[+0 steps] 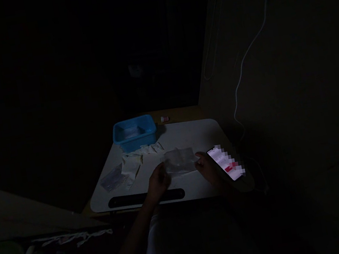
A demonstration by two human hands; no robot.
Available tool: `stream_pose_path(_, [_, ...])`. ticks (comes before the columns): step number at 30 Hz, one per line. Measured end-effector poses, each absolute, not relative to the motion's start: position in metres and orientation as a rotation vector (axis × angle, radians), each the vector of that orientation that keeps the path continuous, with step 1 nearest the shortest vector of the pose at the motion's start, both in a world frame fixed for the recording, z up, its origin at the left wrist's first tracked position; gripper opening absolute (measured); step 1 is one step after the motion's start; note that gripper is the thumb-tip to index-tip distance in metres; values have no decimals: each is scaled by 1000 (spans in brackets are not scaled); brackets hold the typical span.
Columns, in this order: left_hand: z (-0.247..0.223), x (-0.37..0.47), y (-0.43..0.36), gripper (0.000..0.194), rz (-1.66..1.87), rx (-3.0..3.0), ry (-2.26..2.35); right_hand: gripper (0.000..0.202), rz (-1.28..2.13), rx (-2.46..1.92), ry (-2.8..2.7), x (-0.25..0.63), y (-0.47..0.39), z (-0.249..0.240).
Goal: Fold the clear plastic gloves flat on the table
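Observation:
A clear plastic bag is stretched between my two hands, low over the white table. My left hand is closed on the bag's left edge. At its right edge, my right hand pinches it between thumb and fingers. To the left on the table are a pale packet and another clear plastic bag. Several small white packets lie in a row behind them. The dim light hides the finer details of the bag.
A blue plastic basin stands at the table's back left, with a small pink-and-white container beyond. On the right a lit phone lies near my right hand. A white cable hangs along the wall. A black strip lines the front edge.

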State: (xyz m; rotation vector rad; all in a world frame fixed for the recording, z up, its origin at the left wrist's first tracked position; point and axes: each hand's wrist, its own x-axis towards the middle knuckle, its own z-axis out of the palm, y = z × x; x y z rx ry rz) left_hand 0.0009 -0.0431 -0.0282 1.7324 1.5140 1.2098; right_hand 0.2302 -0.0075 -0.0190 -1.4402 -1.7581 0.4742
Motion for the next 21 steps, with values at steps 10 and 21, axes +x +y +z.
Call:
stream_pose_path(10, [-17,7,-46,37,998,1938,1642,34,583,-1403,-1769,235,-4,-13])
stream_pose_path(21, [-20,5,-47,38,956,2103,1669,30,640,-1436,-1753,234,-2,-12])
